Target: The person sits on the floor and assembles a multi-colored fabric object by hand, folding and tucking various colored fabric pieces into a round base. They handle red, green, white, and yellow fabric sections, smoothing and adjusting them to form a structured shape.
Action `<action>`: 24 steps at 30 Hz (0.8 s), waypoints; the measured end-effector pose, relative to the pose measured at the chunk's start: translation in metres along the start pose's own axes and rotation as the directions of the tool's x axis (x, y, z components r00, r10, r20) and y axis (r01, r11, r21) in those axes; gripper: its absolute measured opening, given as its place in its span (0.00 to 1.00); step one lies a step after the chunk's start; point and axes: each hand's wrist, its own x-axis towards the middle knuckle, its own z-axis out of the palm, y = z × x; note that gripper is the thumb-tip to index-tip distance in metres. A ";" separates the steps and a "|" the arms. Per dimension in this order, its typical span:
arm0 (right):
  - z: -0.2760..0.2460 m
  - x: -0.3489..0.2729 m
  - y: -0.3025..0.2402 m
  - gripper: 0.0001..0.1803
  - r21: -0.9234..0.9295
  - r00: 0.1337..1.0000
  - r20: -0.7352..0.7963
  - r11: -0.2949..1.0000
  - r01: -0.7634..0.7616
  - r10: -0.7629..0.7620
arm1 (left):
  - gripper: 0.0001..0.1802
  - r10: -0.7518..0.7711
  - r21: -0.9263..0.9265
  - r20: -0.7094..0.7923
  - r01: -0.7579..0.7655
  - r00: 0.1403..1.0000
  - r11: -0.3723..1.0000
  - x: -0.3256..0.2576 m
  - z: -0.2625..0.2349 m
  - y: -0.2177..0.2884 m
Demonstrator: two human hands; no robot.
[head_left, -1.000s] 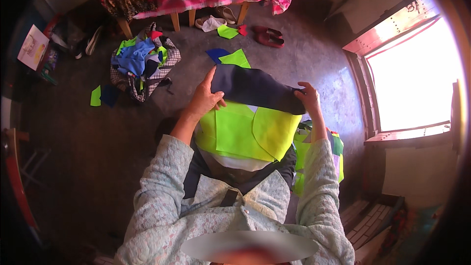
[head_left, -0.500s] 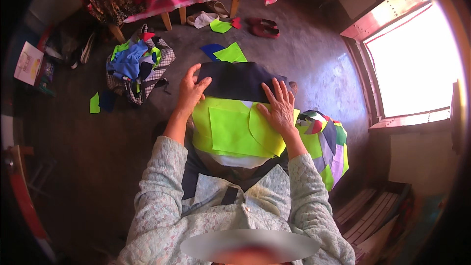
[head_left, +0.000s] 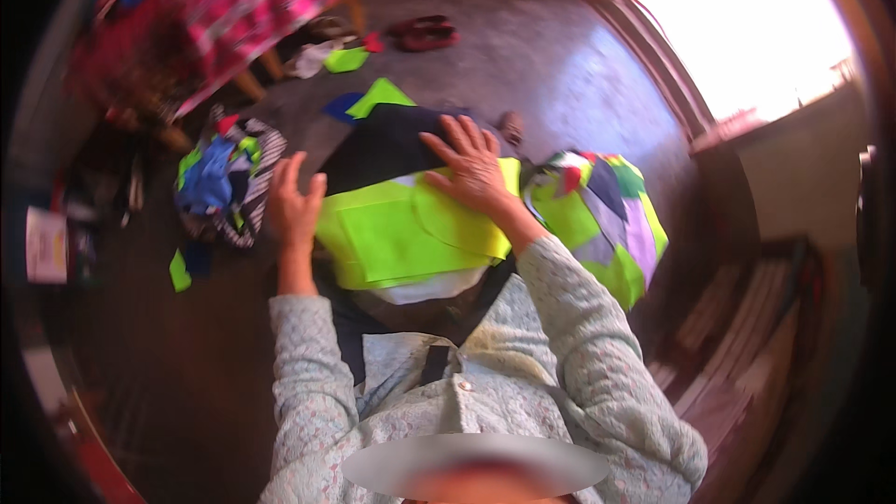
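Across my lap lies a bright yellow-green fabric piece (head_left: 397, 233), with overlapping cut edges and a curved outline at its right side. A black fabric piece (head_left: 378, 145) covers the far end of it. My right hand (head_left: 476, 173) rests spread where the black and yellow-green cloth meet, fingertips on the black. Just off the left edge of the cloth, my left hand (head_left: 297, 210) is raised with fingers apart and nothing in them. A strip of white cloth (head_left: 434, 289) shows under the near edge.
A checked bag (head_left: 266, 154) stuffed with scraps sits at the left. At the right is a bundle of multicoloured patchwork (head_left: 597, 210). Green scraps (head_left: 381, 98) and dark red shoes (head_left: 425, 35) lie on the floor ahead, near a pink-covered bed (head_left: 271, 9).
My left hand has come off the black cloth and moved left, beside the pile. My right hand stays flat on the fabric. The whole view has turned.
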 end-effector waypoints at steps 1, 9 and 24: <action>0.002 0.001 0.000 0.37 -0.003 1.000 -0.012 1.000 0.010 -0.010 | 0.25 0.083 -0.047 -0.047 -0.085 0.995 0.995 0.002 0.000 0.001; 0.006 -0.004 0.006 0.35 0.040 0.997 -0.071 0.999 0.003 0.000 | 0.32 0.188 -0.154 0.397 -0.137 0.898 0.979 -0.011 0.027 0.024; 0.010 -0.008 0.019 0.35 0.153 0.994 -0.099 0.987 0.054 -0.039 | 0.36 0.238 0.415 0.454 -0.440 0.859 0.796 -0.031 0.051 0.067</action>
